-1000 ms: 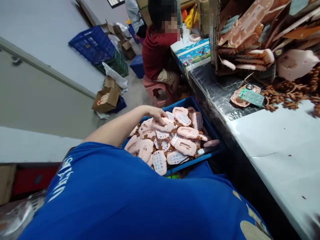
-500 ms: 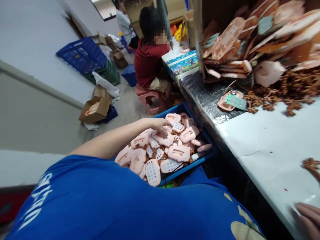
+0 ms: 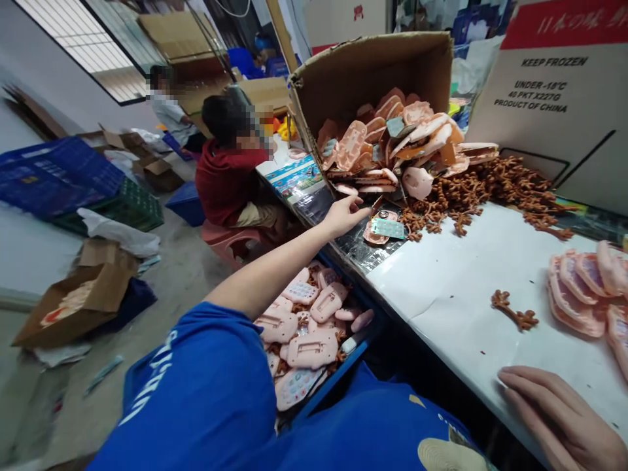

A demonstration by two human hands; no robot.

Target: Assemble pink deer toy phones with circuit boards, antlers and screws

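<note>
My left hand [image 3: 347,216] is stretched over the table's near edge, fingers loosely bent and apart, with nothing visible in it. Just right of its fingertips lies a pink shell half [image 3: 373,234] with a green circuit board [image 3: 388,227] on it. My right hand [image 3: 562,409] lies on the white tabletop, fingers stretched out and holding nothing. Beyond it sits a brown antler-shaped piece [image 3: 514,311], and to the right are several pink shell halves [image 3: 576,294]. Under my left arm, a blue crate [image 3: 338,376] holds pink toy phones [image 3: 314,348] and more brown pieces.
A tipped cardboard box [image 3: 370,65] spills pink shells onto the table. Beside it spreads a heap of brown antler pieces [image 3: 466,196]; a large printed carton [image 3: 554,111] stands behind. A person in a red shirt [image 3: 223,180] sits ahead. Crates [image 3: 59,173] and an open box [image 3: 81,301] stand left.
My left hand has risen from the toy phones in the crate and moved right to the table, beside the shell with the circuit board. The view has turned right, showing more of my right hand.
</note>
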